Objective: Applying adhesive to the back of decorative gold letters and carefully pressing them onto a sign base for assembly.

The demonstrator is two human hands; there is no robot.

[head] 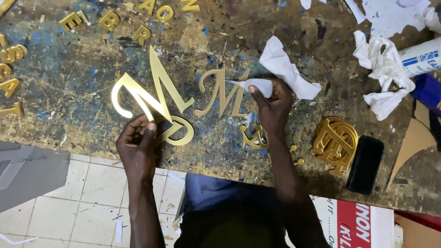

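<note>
Your left hand (140, 138) grips the large mirror-gold acrylic monogram (151, 98) at its lower curl, tilted above the paint-stained worktop (69, 82). Your right hand (271, 103) clenches a small white squeeze tube (255, 86) and crumpled white paper (285, 66), nozzle touching the flat matte-gold letter piece (223, 92). This looks like the gluing step; next calls for a steady bead along that letter.

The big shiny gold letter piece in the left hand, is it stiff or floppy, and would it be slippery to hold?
The gold letter piece probably is stiff: pinched at its lower end by the left hand, it keeps its shape. Its thin strokes suggest it is light but may bend or snap. The mirror-smooth face looks slippery.
</note>
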